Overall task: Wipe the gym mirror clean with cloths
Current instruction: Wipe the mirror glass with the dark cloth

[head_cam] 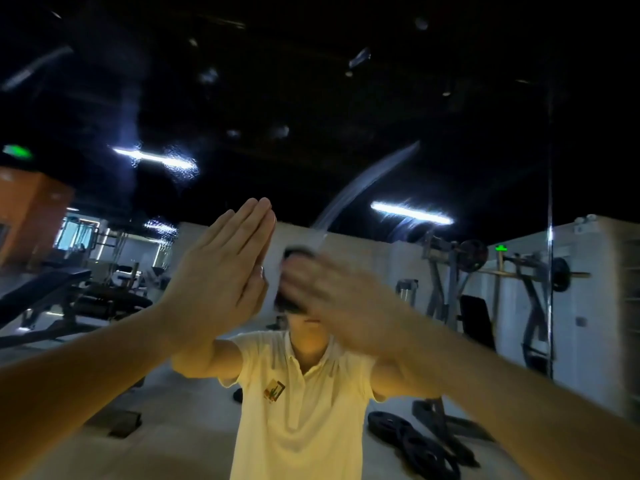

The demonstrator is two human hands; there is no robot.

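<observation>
**Both hands raised to the gym mirror**

Head view: the mirror [346, 98] fills nearly the whole frame, straight ahead and close. Its upper part reflects a dark ceiling, speckled with pale smudges and droplets. The left hand [214, 271] lies flat against the glass left of centre. Its fingers are straight, held together and pointing up and to the right, and the fingertips meet their own reflection. The right hand [332, 299] is at the glass just right of the left one, near the middle of the frame. It is heavily blurred, so I cannot tell whether its fingers are spread or curled, or whether it holds anything. A pale curved streak [367, 181] arcs up and to the right across the glass from above that hand.

A vertical seam [549, 202] runs down the mirror far to the right. The reflection shows the person's yellow polo shirt [298, 410] low in the centre, and a black bench [69, 289] at the left. Dark weight plates [415, 441] lie on the pale floor at lower right, and bright strip lights [156, 159] hang overhead
</observation>
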